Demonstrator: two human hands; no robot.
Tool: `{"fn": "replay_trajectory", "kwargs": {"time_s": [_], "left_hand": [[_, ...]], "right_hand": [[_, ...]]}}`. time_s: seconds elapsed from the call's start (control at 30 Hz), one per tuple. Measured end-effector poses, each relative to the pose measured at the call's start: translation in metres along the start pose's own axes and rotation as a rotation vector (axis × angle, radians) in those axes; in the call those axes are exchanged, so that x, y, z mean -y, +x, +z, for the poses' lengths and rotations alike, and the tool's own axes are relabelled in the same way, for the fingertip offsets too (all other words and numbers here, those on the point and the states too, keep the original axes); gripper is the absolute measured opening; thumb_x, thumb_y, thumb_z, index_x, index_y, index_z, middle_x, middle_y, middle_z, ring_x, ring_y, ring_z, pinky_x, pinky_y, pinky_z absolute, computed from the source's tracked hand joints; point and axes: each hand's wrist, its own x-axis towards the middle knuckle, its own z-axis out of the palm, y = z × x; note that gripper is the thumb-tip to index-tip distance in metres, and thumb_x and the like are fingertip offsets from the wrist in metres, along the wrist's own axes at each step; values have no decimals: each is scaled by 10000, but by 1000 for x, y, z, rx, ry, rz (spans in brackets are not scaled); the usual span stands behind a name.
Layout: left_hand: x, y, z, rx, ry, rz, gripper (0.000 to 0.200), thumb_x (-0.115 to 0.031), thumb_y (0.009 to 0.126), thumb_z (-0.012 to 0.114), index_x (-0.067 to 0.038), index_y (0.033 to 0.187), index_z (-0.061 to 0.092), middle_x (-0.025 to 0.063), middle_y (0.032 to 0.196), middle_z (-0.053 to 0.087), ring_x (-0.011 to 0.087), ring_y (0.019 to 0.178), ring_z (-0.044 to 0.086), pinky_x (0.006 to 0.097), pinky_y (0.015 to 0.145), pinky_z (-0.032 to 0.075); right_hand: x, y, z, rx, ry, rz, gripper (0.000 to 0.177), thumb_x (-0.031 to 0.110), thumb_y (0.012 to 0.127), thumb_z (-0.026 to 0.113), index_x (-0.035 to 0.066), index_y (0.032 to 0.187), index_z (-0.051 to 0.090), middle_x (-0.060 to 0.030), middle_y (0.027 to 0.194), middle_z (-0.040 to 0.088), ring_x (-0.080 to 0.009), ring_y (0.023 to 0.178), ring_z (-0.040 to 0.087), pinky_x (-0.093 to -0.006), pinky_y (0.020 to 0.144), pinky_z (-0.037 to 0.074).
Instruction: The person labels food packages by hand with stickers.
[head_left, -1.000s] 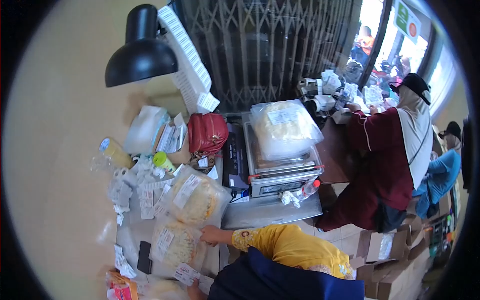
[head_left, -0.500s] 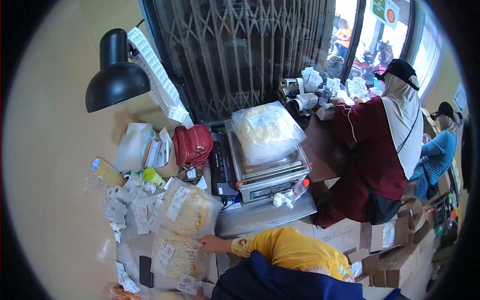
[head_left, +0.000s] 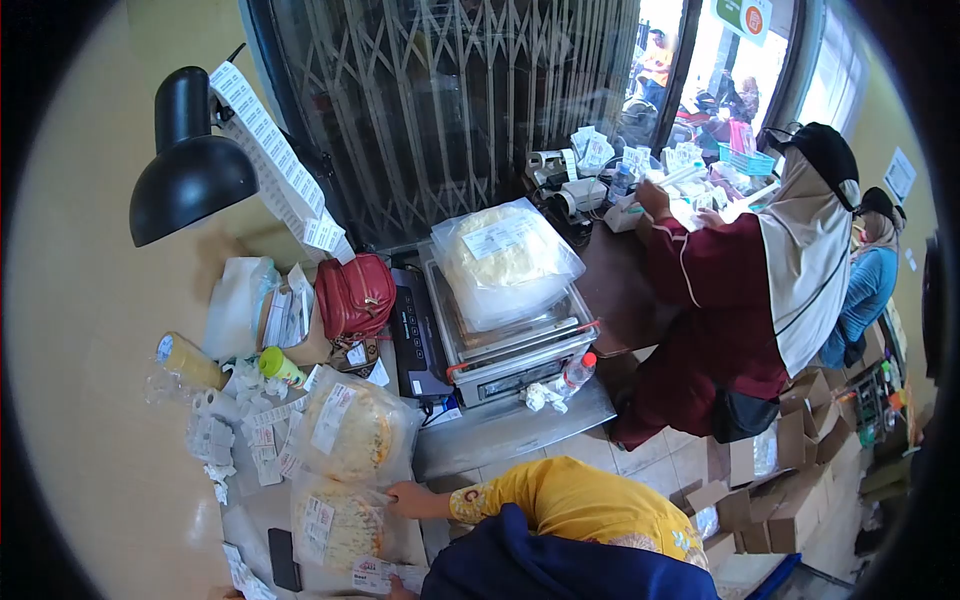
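Observation:
My right hand (head_left: 412, 501), in a yellow sleeve, pinches the right edge of a clear bag (head_left: 340, 522) holding a flat round food, pale and shredded on top like a pizza. The bag lies flat and bears a white printed label. At the bottom edge my left hand (head_left: 402, 590) shows only in part, its fingers closed at the end of a white label (head_left: 374, 575) with red and black print. That label overlaps the bag's lower edge. Just above lies a second bagged round (head_left: 357, 430), with its own label.
Bagged rounds (head_left: 503, 250) are stacked on a metal machine (head_left: 520, 365). A black phone (head_left: 284, 558), crumpled label strips (head_left: 265, 445) and a red bag (head_left: 355, 297) lie nearby. A black lamp (head_left: 190, 185) overhangs the left. One co-worker (head_left: 720, 270) stands at the right, with open cartons (head_left: 790, 510) behind.
The view has swung right, so everything sits further left in it. Both my hands keep their places at the bag and label. The co-worker in maroon has raised one hand.

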Motion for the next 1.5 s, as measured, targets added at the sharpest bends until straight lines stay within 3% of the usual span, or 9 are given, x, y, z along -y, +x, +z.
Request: {"fn": "replay_trajectory", "kwargs": {"time_s": [0.27,0.47,0.63,0.83,0.93,1.03,1.13,1.27,1.5], "left_hand": [[-1,0,2,1,-15,14,323,-184,841,531,53,1060,546,164,1018,601,275,935,560,341,818,415],[6,-12,0,-32,-50,24,318,-183,842,533,53,1054,550,162,1013,603,273,935,559,338,820,414],[26,-35,-5,-114,-177,38,314,-182,842,534,53,1049,553,161,1009,604,271,935,559,336,822,412],[76,-80,-8,-204,-714,-169,275,-150,864,501,44,1053,554,124,1024,608,248,936,573,313,817,417],[55,-127,-34,-50,-1285,-65,299,-90,865,485,37,1136,487,143,1054,595,271,970,576,368,842,456],[83,-166,-26,-106,-1480,-12,321,-77,854,497,36,1153,460,159,1053,590,295,968,576,417,851,468],[95,-210,-28,-236,-1575,-20,304,-54,846,499,40,1134,468,176,1043,588,299,955,581,426,840,474],[125,-257,-30,-457,-1607,35,286,-37,838,504,31,1115,479,167,1043,587,295,951,582,433,832,477],[175,-319,-32,-906,-1656,-33,257,-66,816,576,-1,1062,538,77,981,600,193,876,572,338,787,459]], "right_hand": [[-3,13,-8,22,26,-17,265,225,730,576,-37,720,543,-188,648,559,-272,596,587,-380,553,452],[-1,6,-18,157,347,272,207,179,795,550,-16,728,570,-100,631,600,-147,510,597,-280,465,494],[3,-10,-23,183,208,337,195,189,792,546,2,795,601,-85,614,585,-160,513,591,-299,465,499],[-7,-38,-20,250,119,239,159,181,837,544,37,877,597,-60,717,609,-139,557,592,-259,494,495],[26,-64,-8,315,154,178,153,138,841,538,13,925,568,-69,729,597,-136,572,584,-244,499,493],[65,-93,20,442,137,69,151,127,831,549,3,915,572,-69,733,600,-128,581,586,-241,515,487],[97,-123,61,612,-38,-243,171,126,819,566,-15,916,575,-69,739,604,-118,598,587,-237,535,476],[145,-179,128,915,-81,-397,229,151,800,607,-19,949,572,-61,760,612,-112,636,587,-227,591,464],[179,-280,221,1275,97,-187,296,153,778,651,6,1013,550,-63,850,604,-102,767,567,-246,675,465]]}}
